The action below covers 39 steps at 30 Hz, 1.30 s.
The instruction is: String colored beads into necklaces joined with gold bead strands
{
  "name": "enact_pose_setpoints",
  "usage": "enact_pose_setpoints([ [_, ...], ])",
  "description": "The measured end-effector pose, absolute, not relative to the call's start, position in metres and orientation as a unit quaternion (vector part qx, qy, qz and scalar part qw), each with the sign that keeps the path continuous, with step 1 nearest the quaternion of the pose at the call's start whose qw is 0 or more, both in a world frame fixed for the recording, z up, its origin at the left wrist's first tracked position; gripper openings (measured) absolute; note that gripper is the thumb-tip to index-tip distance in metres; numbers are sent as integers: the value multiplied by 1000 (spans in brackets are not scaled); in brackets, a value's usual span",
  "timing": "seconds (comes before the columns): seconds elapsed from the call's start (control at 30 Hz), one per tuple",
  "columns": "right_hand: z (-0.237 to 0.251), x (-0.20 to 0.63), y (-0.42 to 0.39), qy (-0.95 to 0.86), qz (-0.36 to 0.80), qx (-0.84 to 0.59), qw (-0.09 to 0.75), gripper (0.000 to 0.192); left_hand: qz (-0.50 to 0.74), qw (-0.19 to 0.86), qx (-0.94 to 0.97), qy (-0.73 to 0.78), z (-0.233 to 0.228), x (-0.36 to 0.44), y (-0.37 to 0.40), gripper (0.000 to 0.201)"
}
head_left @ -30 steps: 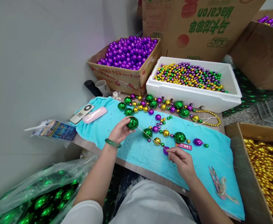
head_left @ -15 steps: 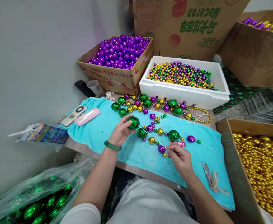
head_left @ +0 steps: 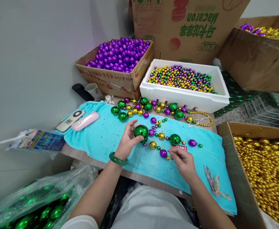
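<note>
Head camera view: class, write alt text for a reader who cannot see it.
The left hand holds a large green ball over a turquoise towel, while the right hand pinches something too thin to make out beside a bead strand. Boxes of purple, mixed and gold beads surround them.

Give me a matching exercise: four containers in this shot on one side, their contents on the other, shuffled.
Containers:
1. cardboard box by the wall
2. white foam box
3. open box at right
4. plastic bag at lower left

Contents:
A. gold balls
B. large green balls
C. purple balls
D. small mixed gold, green and purple beads

Pairs: 1-C, 2-D, 3-A, 4-B
</note>
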State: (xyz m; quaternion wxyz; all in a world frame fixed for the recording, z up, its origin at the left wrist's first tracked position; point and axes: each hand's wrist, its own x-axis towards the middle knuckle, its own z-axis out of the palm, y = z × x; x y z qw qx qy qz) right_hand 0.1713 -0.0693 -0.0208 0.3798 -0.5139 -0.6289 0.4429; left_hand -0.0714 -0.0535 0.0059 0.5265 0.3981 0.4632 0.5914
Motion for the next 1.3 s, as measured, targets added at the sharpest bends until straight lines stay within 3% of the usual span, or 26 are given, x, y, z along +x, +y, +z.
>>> enact_pose_setpoints([
  [0.13, -27, 168, -70, -616, 455, -518, 381, 20, 608, 517, 370, 476, 6, -57, -59, 58],
  [0.23, -32, 169, -69, -609, 462, -518, 383, 20, 624, 487, 388, 472, 5, -51, -60, 67],
  [0.53, -37, 172, -62, -583, 514, -499, 383, 19, 608, 530, 382, 451, 7, -44, -59, 81],
  [0.8, -36, 160, -64, -492, 598, -486, 406, 24, 502, 559, 484, 449, -7, -22, -64, 93],
  [0.87, -36, 166, -62, -458, 613, -489, 418, 27, 440, 489, 567, 495, -13, -27, -62, 81],
  [1.0, -34, 184, -62, -388, 634, -498, 446, 29, 304, 218, 704, 604, -31, -45, -58, 41],
  [1.13, -28, 197, -65, -336, 649, -488, 477, 29, 220, 38, 745, 628, -50, -56, -65, 29],
  [1.3, -17, 207, -67, -333, 641, -472, 506, 27, 238, -69, 779, 576, -62, -52, -88, 20],
])
